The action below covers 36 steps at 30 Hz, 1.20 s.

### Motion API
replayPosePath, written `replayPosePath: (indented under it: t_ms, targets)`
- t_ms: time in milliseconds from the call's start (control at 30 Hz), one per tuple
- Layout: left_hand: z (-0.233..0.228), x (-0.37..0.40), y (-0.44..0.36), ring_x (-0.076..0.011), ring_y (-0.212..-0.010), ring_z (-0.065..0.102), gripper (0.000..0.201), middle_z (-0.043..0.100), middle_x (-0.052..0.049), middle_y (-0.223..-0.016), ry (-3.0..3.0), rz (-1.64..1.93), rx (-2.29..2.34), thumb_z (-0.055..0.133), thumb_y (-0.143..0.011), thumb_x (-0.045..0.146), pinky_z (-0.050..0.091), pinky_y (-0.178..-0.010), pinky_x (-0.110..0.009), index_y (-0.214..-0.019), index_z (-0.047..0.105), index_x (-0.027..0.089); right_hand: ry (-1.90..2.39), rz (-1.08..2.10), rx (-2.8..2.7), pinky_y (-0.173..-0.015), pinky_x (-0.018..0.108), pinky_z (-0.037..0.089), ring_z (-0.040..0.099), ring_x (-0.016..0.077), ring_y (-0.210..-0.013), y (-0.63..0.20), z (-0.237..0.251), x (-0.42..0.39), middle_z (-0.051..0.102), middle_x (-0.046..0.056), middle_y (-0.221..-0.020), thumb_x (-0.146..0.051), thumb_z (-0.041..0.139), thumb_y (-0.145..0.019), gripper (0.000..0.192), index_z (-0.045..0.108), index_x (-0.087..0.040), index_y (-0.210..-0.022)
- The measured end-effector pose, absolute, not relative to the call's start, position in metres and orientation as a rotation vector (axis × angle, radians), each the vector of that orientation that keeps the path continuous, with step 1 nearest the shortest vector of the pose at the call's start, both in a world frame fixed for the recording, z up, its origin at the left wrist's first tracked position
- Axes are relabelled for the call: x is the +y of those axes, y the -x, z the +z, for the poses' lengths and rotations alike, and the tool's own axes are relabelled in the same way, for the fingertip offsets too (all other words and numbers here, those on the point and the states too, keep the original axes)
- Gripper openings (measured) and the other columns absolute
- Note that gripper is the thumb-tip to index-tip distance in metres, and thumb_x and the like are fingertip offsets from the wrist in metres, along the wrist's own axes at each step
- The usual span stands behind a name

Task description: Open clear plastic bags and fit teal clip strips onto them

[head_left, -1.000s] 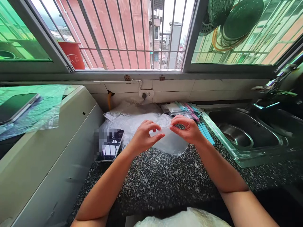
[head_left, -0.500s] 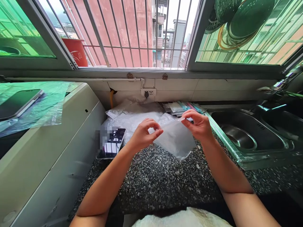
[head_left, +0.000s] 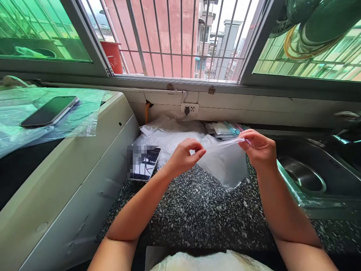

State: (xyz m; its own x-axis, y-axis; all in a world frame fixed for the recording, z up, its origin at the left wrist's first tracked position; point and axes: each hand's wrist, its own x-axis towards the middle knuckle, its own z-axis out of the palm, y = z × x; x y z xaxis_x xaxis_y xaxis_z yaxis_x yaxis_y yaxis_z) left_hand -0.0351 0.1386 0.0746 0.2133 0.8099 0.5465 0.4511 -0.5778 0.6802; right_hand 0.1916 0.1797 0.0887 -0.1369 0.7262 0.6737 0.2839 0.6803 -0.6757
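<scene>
A clear, frosted plastic bag (head_left: 224, 165) hangs between my two hands above the speckled counter (head_left: 197, 210). My left hand (head_left: 187, 154) pinches its left top corner between thumb and forefinger. At the other top corner, my right hand (head_left: 258, 146) grips the bag with thumb and fingers closed. The top edge is stretched between them, and the lower corner droops towards the counter. Behind the hands lies a heap of clear plastic bags (head_left: 175, 135). A stack of flat packets (head_left: 224, 130) with coloured edges sits just beyond the right hand.
A phone (head_left: 145, 165) lies left of my left hand. Another phone (head_left: 50, 111) rests on plastic sheeting (head_left: 84, 120) atop a white appliance (head_left: 113, 131). To the right is a dark sink (head_left: 318, 162). A wall socket (head_left: 190, 109) and barred window stand behind.
The view has swung left, so the scene sits further right. My hands have drawn slightly further apart, and the bag's top edge is now pulled straighter between them.
</scene>
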Motion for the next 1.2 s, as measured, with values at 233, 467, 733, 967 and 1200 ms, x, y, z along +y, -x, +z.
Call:
replayPosePath:
  t_ms: [233,467,733,967,1200]
  targets:
    - [0.066,0.143,0.033,-0.0137,-0.065,0.05,0.01,0.053,0.002,-0.06,-2.132,1.189,1.259,0.069,-0.071,0.025,0.042,-0.059,-0.027,-0.072,0.061,0.019,0.857,0.43,-1.643,-0.066,0.034,0.046,0.057,0.0192,-0.074,-0.196,0.092,0.18,0.059,0.002,-0.072,-0.044,0.066,-0.073,0.022,0.059,-0.024,-0.068]
    - [0.071,0.141,0.034,-0.0135,-0.067,0.049,0.017,0.054,0.0,-0.062,-2.096,1.297,1.152,0.056,-0.078,0.019,0.041,-0.065,-0.028,-0.061,0.053,0.018,0.831,0.407,-1.6,-0.066,0.033,0.046,0.056,0.018,-0.072,-0.202,0.094,0.185,0.058,0.002,-0.071,-0.041,0.066,-0.073,0.021,0.06,-0.022,-0.066]
    - [0.069,0.142,0.036,-0.0137,-0.07,0.047,0.01,0.051,-0.001,-0.069,-1.8,1.621,1.073,0.056,-0.077,0.024,0.04,-0.067,-0.027,-0.069,0.053,0.018,0.819,0.476,-1.639,-0.066,0.029,0.045,0.055,0.0139,-0.068,-0.204,0.089,0.19,0.059,-0.001,-0.071,-0.036,0.066,-0.075,0.017,0.062,-0.02,-0.07]
    - [0.069,0.142,0.036,-0.013,-0.069,0.045,0.012,0.048,0.0,-0.07,-1.743,1.637,1.002,0.056,-0.078,0.024,0.038,-0.066,-0.027,-0.069,0.052,0.018,0.841,0.513,-1.9,-0.083,0.036,0.046,0.059,0.0195,-0.09,-0.203,0.094,0.186,0.065,0.004,-0.091,-0.043,0.068,-0.072,0.026,0.064,-0.023,-0.089]
    - [0.069,0.139,0.036,-0.0137,-0.071,0.047,0.01,0.05,-0.001,-0.072,-1.873,1.502,0.909,0.057,-0.078,0.022,0.039,-0.068,-0.028,-0.069,0.053,0.018,0.805,0.499,-2.115,-0.08,0.036,0.048,0.058,0.0192,-0.09,-0.193,0.09,0.182,0.065,0.005,-0.093,-0.044,0.069,-0.071,0.034,0.064,-0.023,-0.097]
